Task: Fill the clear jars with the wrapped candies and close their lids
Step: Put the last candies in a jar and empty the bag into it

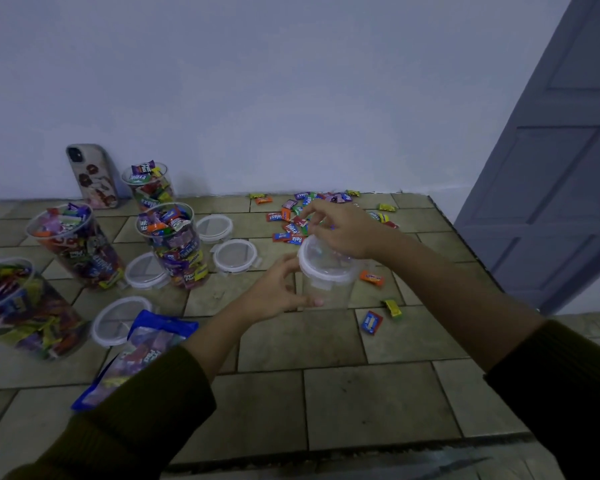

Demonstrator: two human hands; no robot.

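Clear jar: the clear jar stands upright on the tiled counter between the two hands; its see-through wall looks almost empty
Lid: a white-rimmed lid with a clear centre sits on the jar's mouth, one latch tab hanging on the near side
Left hand: the left hand grips the jar's side, thumb in front and fingers curled round it
Right hand: the right hand lies over the lid with fingers bent at its far rim; I cannot tell whether they pinch anything
Loose candies: the wrapped candies lie scattered just beyond the right hand, a few nearer it
Hard to see: the right hand hides part of the lid top; the jar's contents are blurred; the filled jar far out from the left hand is cut off at the edge
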